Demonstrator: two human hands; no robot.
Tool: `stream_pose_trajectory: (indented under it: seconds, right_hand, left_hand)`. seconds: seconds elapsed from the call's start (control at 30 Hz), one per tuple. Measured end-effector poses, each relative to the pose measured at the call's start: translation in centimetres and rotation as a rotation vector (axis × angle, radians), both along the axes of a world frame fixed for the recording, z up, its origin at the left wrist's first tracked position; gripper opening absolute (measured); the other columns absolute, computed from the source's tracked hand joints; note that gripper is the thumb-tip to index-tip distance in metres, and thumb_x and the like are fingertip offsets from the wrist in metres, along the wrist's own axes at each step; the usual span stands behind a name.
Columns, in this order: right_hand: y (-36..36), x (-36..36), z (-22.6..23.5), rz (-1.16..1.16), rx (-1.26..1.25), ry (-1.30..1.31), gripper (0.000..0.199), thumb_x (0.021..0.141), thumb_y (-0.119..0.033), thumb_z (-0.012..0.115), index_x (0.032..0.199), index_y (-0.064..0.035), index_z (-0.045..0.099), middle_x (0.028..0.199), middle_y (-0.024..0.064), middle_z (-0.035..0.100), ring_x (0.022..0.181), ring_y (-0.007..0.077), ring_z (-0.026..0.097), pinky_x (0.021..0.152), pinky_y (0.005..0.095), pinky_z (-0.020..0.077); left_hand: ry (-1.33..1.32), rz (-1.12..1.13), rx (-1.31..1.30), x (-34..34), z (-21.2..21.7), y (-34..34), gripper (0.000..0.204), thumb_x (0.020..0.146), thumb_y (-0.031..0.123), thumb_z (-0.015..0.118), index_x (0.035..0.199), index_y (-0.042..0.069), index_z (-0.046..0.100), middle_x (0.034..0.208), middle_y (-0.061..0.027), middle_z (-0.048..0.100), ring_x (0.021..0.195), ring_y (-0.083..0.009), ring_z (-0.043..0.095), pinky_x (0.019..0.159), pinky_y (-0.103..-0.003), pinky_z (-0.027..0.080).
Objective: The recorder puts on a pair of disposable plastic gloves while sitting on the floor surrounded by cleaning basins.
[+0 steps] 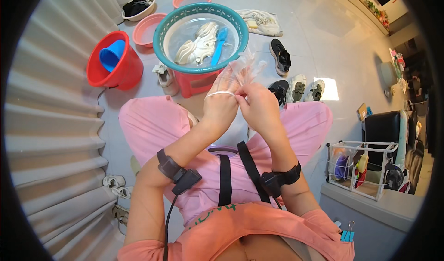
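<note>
My left hand (222,104) is raised over my knees, partly inside a thin clear plastic glove (243,69) whose rolled cuff sits across the palm. My right hand (260,106) pinches that glove's edge beside the left hand's fingers. Just beyond the hands a teal basin (201,62) rests on a red stool (196,83). It holds water, a white sneaker (196,46) and a blue brush (219,43).
A red bucket (115,69) with a blue scoop (112,55) stands at the left by a corrugated shutter. Pink basins (148,29) lie behind it. Shoes and sandals (296,90) lie on the tiled floor to the right. A wire rack (360,168) stands at lower right.
</note>
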State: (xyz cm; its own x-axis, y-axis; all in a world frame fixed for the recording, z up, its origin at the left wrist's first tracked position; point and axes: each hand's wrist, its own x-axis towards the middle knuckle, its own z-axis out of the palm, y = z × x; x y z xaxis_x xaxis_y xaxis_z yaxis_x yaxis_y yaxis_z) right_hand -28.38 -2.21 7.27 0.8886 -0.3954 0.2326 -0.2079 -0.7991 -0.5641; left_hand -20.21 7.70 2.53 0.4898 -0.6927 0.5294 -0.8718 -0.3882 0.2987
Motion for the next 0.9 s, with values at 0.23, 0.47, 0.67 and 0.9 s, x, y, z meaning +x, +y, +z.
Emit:
stream_pose_trajectory:
  seconds: [0.23,0.47,0.67,0.9]
  right_hand:
    - [-0.2,0.4,-2.4,0.119,0.035,0.153,0.011,0.076,-0.014,0.069,0.081,-0.0038,0.069,0.079,0.0149,0.066,0.075,0.0329,0.064,0.067,0.0404,0.0505]
    - [-0.4,0.4,-6.6,0.130,0.509,-0.082,0.012,0.078,-0.009,0.066,0.083,0.0008,0.065,0.079,0.0106,0.063,0.074,0.0189,0.060,0.069,0.0304,0.0469]
    - [0.1,-0.4,-6.2,0.158,0.717,0.014,0.013,0.075,-0.009,0.065,0.075,0.0010,0.056,0.075,0.0047,0.052,0.070,0.0134,0.050,0.066,0.0267,0.0414]
    - [1.9,-0.4,-4.2,0.146,0.430,-0.209,0.010,0.073,-0.010,0.061,0.073,0.0000,0.058,0.076,0.0138,0.056,0.067,0.0273,0.056,0.062,0.0360,0.0448]
  left_hand:
    - [-0.143,0.043,0.316,-0.6,-3.2,0.9,0.065,0.082,0.015,0.056,0.144,0.005,0.042,0.147,-0.0106,0.041,0.139,-0.0270,0.036,0.115,-0.035,0.029]
    - [0.177,0.033,0.270,-0.8,-3.3,1.0,0.067,0.085,0.016,0.052,0.149,0.006,0.033,0.153,-0.0098,0.032,0.144,-0.0278,0.024,0.118,-0.037,0.020]
    - [0.267,-0.101,0.307,-0.9,-3.5,0.6,0.063,0.088,0.014,0.048,0.149,0.009,0.030,0.153,-0.0115,0.029,0.139,-0.0281,0.028,0.116,-0.038,0.021]
    - [0.892,-0.349,-0.285,-1.7,-5.1,-0.2,0.060,0.090,0.013,0.048,0.147,0.007,0.032,0.149,-0.0116,0.035,0.136,-0.0256,0.033,0.114,-0.035,0.025]
